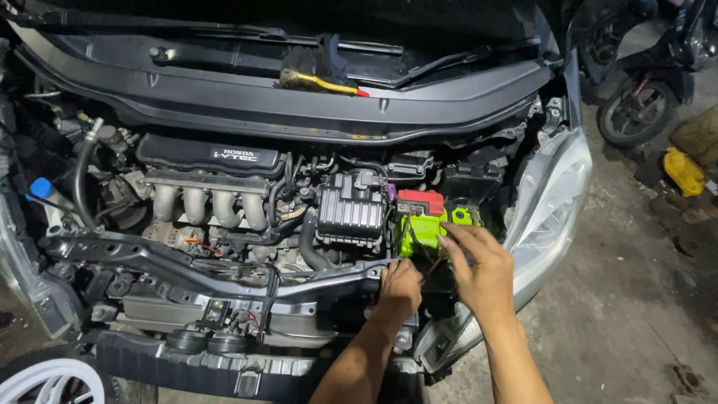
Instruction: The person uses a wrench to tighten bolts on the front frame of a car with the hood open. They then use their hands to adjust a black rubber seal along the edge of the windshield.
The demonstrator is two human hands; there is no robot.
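- My left hand point(399, 290) rests curled on the front crossmember point(224, 271); I cannot tell if it clamps anything.
- My right hand point(479, 271) hovers, fingers spread, over the green battery point(422, 228) — tight room beside the black air box point(351, 213).
- The headlight point(550, 206) crowds the right edge.

silver intake manifold point(202, 206); black air box point(351, 213); yellow brush point(318, 82); parked motorcycle point(643, 75)
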